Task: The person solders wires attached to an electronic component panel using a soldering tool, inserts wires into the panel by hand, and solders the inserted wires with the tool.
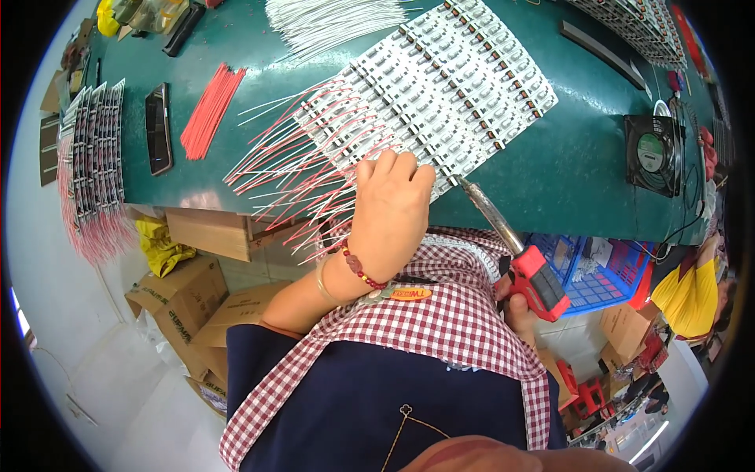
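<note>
A white panel of many small circuit boards (472, 86) lies slanted on the green table (582, 185). Red and white wires (275, 169) stick out from its left part, their loose ends fanning toward me. My left hand (393, 200) rests over the panel's near edge with fingers curled down; whatever they pinch is hidden beneath them. In my right hand (519, 315) is a soldering iron (539, 283) with a red and black handle. Its metal barrel points up and left, and the tip is at the panel's near corner, just right of my left hand.
A bundle of red wires (211, 112) and a phone (158, 130) lie to the left, beside wired boards (90, 157) at the table's edge. White wires (334, 23) lie at the back. A black fan (653, 153) stands on the right. Below are a blue basket (605, 275) and cardboard boxes (181, 295).
</note>
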A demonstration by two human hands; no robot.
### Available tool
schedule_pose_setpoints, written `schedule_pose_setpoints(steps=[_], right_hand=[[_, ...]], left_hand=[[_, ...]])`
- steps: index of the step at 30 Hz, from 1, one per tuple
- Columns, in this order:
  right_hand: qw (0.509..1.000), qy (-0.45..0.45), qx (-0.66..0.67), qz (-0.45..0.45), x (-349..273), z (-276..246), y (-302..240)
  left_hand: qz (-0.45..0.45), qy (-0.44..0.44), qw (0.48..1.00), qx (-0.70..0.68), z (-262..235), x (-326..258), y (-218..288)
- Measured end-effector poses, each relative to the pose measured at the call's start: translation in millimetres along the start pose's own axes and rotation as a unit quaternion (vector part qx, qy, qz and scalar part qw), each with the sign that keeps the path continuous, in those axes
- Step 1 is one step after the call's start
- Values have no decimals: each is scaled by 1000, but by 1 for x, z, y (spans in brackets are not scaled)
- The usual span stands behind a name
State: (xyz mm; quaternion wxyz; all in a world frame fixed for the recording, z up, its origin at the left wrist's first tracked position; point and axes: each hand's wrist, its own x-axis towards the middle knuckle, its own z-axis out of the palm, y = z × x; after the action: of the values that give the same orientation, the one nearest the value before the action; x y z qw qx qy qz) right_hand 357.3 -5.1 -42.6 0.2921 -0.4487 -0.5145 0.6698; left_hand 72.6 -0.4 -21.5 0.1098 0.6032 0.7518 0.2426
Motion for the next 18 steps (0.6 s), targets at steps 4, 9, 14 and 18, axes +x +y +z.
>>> schedule_pose_setpoints(steps=[4,9,14,18], right_hand=[[996,-27,-77,-41,3,-9,15],[994,-30,-83,-59,6,-6,17],[988,-38,-130,-68,5,-10,25],[987,-34,-137,-77,6,-7,23]], left_hand=[[-20,-11,1000,13,0,-4,0],[-33,16,999,8,2,-1,0],[-33,29,999,17,5,0,0],[-30,34,999,13,6,0,-1]])
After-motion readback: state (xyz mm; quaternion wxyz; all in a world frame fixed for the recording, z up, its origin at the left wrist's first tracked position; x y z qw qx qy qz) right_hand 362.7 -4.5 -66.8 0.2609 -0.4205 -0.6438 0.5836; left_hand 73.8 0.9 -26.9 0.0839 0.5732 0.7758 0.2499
